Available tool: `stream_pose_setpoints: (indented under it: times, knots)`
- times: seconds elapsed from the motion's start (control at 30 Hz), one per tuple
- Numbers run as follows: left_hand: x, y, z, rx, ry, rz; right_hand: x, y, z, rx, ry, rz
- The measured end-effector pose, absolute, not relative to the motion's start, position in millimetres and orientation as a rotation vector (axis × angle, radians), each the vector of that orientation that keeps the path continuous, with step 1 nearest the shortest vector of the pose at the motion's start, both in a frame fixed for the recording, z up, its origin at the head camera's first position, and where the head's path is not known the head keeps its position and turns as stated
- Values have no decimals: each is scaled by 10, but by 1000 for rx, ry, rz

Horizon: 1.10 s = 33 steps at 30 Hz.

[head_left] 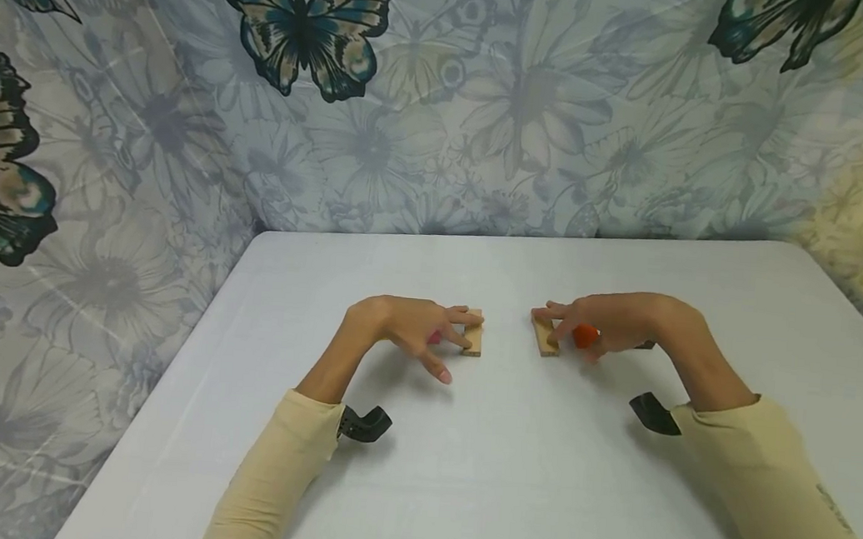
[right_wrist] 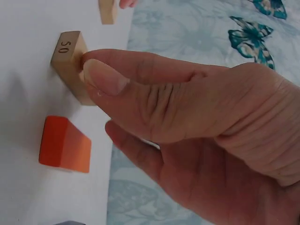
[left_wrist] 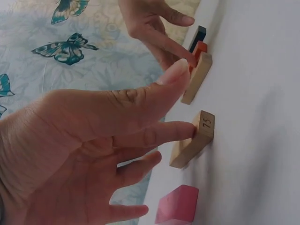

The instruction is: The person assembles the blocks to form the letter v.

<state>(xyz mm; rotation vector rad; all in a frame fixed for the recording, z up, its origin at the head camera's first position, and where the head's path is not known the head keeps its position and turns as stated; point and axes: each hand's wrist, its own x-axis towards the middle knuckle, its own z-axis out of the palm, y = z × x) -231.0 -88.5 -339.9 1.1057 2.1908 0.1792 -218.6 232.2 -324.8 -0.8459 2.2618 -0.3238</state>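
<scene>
My left hand [head_left: 416, 328] touches a natural wooden block [head_left: 474, 338] with extended fingertips; its thumb stands apart from the block. Stamped digits show on that block's end [left_wrist: 206, 123] in the left wrist view. A pink block [left_wrist: 178, 206] sits below the left fingers, partly hidden by the hand in the head view. Across a gap, my right hand [head_left: 619, 320] rests its fingertips on a second wooden block [head_left: 544, 336], which bears the digits 50 on its end [right_wrist: 64, 46]. Beside it an orange block [right_wrist: 63, 145] stands under the right hand.
A dark block [left_wrist: 200, 36] lies beyond the orange one, mostly covered by the right hand in the head view. The white table [head_left: 477, 473] ends at a butterfly-patterned cloth [head_left: 426, 135] behind. Black curved pieces [head_left: 364, 424] stick out at the wrists.
</scene>
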Motion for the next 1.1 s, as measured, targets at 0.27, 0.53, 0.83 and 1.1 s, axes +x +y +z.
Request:
stream_pose_setpoints:
  times: [0.27, 0.53, 0.83, 1.1]
  knots:
    - [-2300, -805, -3439, 1156, 2206, 115, -2131, 2237, -3262, -774, 2261, -285]
    - [-2258, -743, -3440, 1191, 2227, 12, -2086, 2103, -3272, -882, 2300, -88]
    - [-2234, -670, -3463, 1256, 2246, -79, -2002, 2030, -3264, -904, 2337, -66]
    - [-2238, -679, -3457, 1251, 2238, -98, -2011, 2012, -3252, -901, 2336, -64]
